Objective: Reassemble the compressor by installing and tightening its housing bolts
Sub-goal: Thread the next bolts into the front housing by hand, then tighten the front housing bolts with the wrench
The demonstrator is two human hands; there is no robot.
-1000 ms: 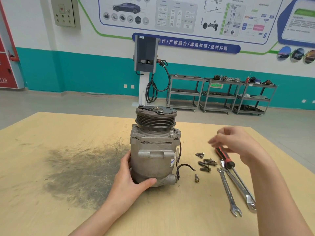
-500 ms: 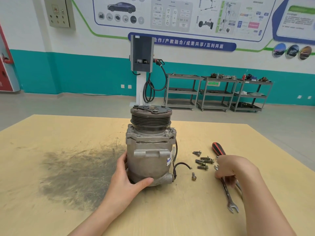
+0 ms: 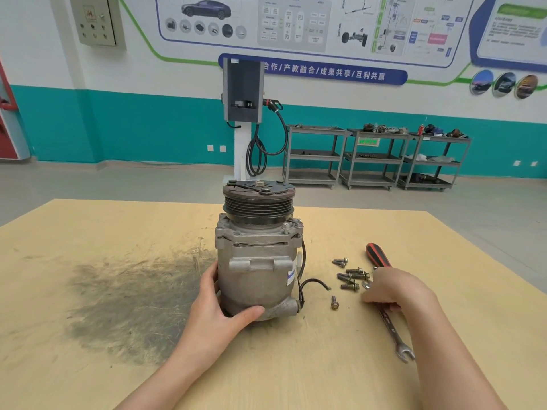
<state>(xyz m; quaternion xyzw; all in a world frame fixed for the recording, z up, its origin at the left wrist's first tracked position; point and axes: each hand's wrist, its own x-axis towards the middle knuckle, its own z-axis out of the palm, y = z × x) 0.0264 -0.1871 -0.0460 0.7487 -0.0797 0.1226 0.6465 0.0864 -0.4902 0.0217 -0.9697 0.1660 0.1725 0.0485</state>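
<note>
Across the far side of the room, three grey shelf carts [image 3: 376, 156] stand against the teal wall, and a charging post [image 3: 243, 93] with a looped black cable rises straight behind the compressor [image 3: 256, 255]. On the pale wooden desk [image 3: 118, 232] a dark scuffed smear [image 3: 130, 300] spreads to the left of the compressor, which stands upright near the middle with its grooved pulley on top. A thin black wire [image 3: 313, 284] curls out from its right side toward the loose bolts [image 3: 350, 275], a small cluster lying just right of it, with one bolt apart and nearer. A red-and-black handled screwdriver [image 3: 377, 255] lies beyond the bolts, and an open-ended wrench [image 3: 392, 329] runs toward the near right. The left hand [image 3: 219, 309] grips the compressor's lower left side, fingers curled behind the housing and thumb pressed across its front base. The right hand [image 3: 393, 288] rests over the wrench's far end, just right of the bolts; its fingers curl downward, but whether they actually pinch the wrench I cannot tell.
</note>
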